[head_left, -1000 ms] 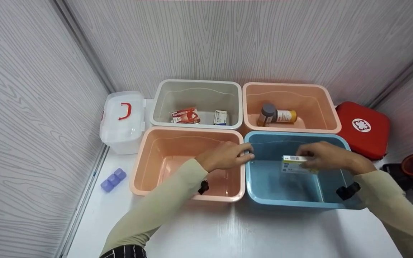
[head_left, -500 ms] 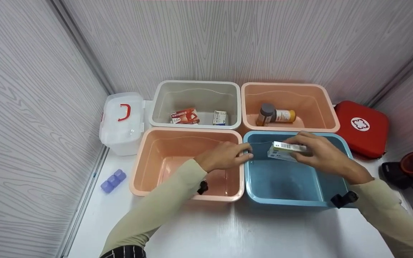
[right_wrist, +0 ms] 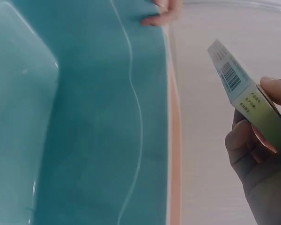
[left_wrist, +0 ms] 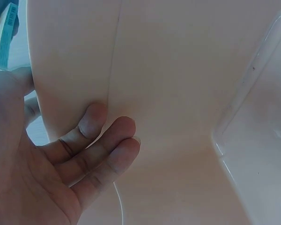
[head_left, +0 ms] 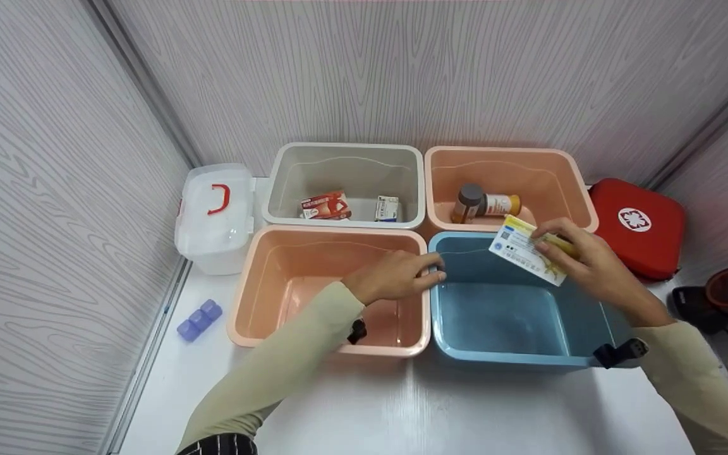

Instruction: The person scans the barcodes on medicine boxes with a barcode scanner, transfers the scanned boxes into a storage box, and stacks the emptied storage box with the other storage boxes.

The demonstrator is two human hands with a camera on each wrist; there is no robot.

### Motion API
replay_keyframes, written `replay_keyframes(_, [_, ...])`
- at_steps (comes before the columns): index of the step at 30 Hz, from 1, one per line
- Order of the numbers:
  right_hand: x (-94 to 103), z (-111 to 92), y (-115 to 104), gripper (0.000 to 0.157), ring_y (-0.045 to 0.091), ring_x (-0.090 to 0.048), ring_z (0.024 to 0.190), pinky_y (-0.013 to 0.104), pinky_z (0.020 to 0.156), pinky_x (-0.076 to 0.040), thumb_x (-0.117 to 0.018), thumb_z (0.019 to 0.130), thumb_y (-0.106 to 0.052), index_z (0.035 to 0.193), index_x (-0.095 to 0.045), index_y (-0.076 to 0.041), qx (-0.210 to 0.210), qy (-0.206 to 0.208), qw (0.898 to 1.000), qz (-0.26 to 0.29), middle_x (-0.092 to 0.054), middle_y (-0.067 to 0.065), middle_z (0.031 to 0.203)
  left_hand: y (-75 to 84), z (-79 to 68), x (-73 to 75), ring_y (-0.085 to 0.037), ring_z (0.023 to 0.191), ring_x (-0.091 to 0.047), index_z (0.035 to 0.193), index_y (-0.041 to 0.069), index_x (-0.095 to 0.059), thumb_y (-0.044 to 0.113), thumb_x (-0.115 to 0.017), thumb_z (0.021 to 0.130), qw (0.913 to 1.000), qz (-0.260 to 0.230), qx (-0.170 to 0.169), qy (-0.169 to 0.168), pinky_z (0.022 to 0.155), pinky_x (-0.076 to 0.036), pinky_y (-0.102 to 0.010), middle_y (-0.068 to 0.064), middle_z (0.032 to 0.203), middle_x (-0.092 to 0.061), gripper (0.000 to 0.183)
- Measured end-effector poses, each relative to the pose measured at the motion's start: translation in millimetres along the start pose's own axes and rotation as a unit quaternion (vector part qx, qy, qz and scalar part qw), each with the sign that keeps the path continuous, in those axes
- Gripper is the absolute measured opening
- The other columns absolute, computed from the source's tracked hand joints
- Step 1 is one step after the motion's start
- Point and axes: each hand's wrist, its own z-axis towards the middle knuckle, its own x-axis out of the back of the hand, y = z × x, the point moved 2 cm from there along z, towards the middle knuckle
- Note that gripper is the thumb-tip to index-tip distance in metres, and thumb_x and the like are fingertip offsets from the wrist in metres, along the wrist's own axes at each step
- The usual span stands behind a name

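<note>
My right hand [head_left: 585,259] pinches a white-and-yellow medicine box [head_left: 522,246] between thumb and fingers. The box is tilted above the back of the blue bin [head_left: 497,359], its printed broad face toward the head camera. In the right wrist view a barcode marks the end of the medicine box [right_wrist: 231,75]. My left hand [head_left: 395,277] rests at the adjoining rims of the blue bin and the front peach bin [head_left: 263,284]. Thumb and index finger reach over the rim, while the other fingers [left_wrist: 124,131] hang loosely bent on the peach side.
Behind stand a grey bin [head_left: 345,148] with a red carton [head_left: 326,205] and a small white box [head_left: 387,208], and another peach bin [head_left: 503,151] with two pill bottles [head_left: 467,202]. A lidded clear box [head_left: 215,221], purple pill organiser [head_left: 200,320] and red first-aid case [head_left: 639,227] stand around them.
The right hand has raised the medicine box from inside the blue bin toward its back rim and turned it so the broad printed face shows. The left hand stays put.
</note>
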Motion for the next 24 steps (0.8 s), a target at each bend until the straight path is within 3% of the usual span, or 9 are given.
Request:
replay_keyframes(6, [28.9, -11, 23, 0.044, 0.011, -0.055, 0.103, 0.01, 0.081, -0.05, -0.076, 0.103, -0.019, 0.144, -0.061, -0.013, -0.053, 0.035, 0.998, -0.022, -0.057, -0.008, 0.131, -0.8, -0.3, -0.6, -0.014, 0.098, -0.067, 0.14, 0.023, -0.062, 0.046, -0.049, 0.116, 0.9999, -0.006, 0.006, -0.006, 0.092, -0.057, -0.035, 0.001, 0.117, -0.074, 0.036])
replay_keyframes(13, [73.7, -30, 75, 0.046, 0.005, -0.044, 0.116, 0.014, 0.094, -0.035, -0.067, 0.11, -0.025, 0.154, -0.056, -0.017, -0.12, 0.1, 0.987, -0.018, -0.051, -0.013, 0.145, -0.6, 1.0, -0.8, -0.014, 0.096, -0.067, 0.138, 0.022, -0.063, 0.045, -0.049, 0.116, 1.0, -0.005, -0.002, -0.001, 0.09, -0.056, -0.035, 0.002, 0.115, -0.074, 0.035])
replay_keyframes(16, [89.6, -40, 97, 0.048, 0.002, -0.048, 0.111, 0.008, 0.092, -0.038, -0.066, 0.111, -0.029, 0.156, -0.054, -0.021, -0.162, 0.137, 0.977, 0.005, -0.053, -0.016, 0.141, -0.7, 1.1, -1.0, -0.013, 0.096, -0.067, 0.137, 0.023, -0.063, 0.046, -0.049, 0.116, 1.0, -0.006, 0.001, -0.002, 0.09, -0.057, -0.035, 0.002, 0.116, -0.075, 0.035])
replay_keyframes(18, [98.9, -46, 111, 0.046, 0.001, -0.053, 0.103, 0.006, 0.083, -0.045, -0.067, 0.11, -0.027, 0.154, -0.056, -0.023, -0.178, 0.169, 0.969, 0.033, -0.055, -0.021, 0.131, -0.5, 1.1, -0.9, -0.013, 0.096, -0.067, 0.137, 0.023, -0.063, 0.046, -0.049, 0.116, 1.0, -0.006, 0.001, -0.002, 0.091, -0.056, -0.034, 0.003, 0.117, -0.075, 0.035])
replay_keyframes(21, [110.9, -57, 130, 0.043, 0.001, -0.058, 0.09, 0.008, 0.069, -0.049, -0.07, 0.107, -0.019, 0.15, -0.062, -0.02, -0.185, 0.219, 0.951, 0.112, -0.06, -0.02, 0.12, -0.2, 1.3, -0.5, -0.013, 0.096, -0.067, 0.137, 0.022, -0.063, 0.045, -0.049, 0.116, 1.0, -0.006, -0.002, -0.002, 0.092, -0.057, -0.035, 0.002, 0.116, -0.075, 0.035])
replay_keyframes(23, [116.2, -64, 141, 0.042, 0.0, -0.057, 0.072, 0.014, 0.053, -0.046, -0.071, 0.107, -0.02, 0.148, -0.063, -0.022, -0.196, 0.243, 0.94, 0.135, -0.063, -0.017, 0.111, -0.3, 1.5, -0.3, -0.013, 0.096, -0.067, 0.137, 0.021, -0.064, 0.045, -0.049, 0.116, 1.0, -0.007, -0.004, -0.002, 0.092, -0.057, -0.035, 0.002, 0.115, -0.075, 0.034])
replay_keyframes(24, [118.2, -68, 147, 0.04, -0.001, -0.057, 0.07, 0.015, 0.052, -0.045, -0.07, 0.107, -0.022, 0.147, -0.063, -0.023, -0.207, 0.251, 0.935, 0.145, -0.063, -0.016, 0.11, -0.4, 1.5, -0.2, -0.013, 0.096, -0.068, 0.137, 0.021, -0.064, 0.044, -0.049, 0.116, 1.0, -0.007, -0.005, -0.002, 0.092, -0.057, -0.036, 0.002, 0.115, -0.075, 0.034])
